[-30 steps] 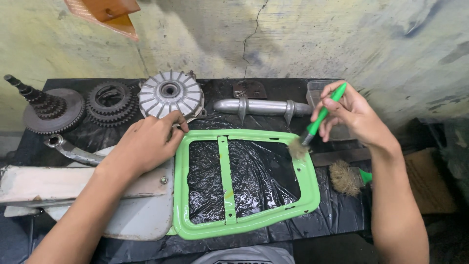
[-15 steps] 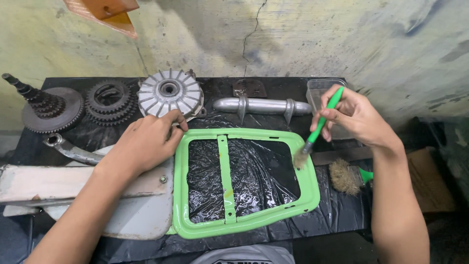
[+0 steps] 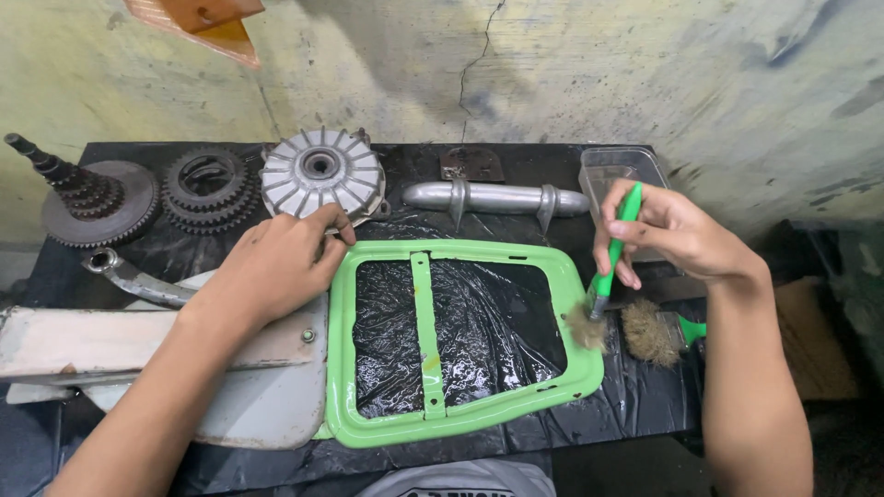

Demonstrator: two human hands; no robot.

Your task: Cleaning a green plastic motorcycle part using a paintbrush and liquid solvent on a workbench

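Right hand [image 3: 672, 235] gripping green brush [image 3: 608, 267], left hand [image 3: 276, 262] steadying glossy green frame [image 3: 460, 419]

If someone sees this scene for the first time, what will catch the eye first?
The bright green frame on black plastic sheet at the centre stands out. The right hand holds a green brush at its right edge, while the left hand rests on its top-left corner. Gears lie behind.
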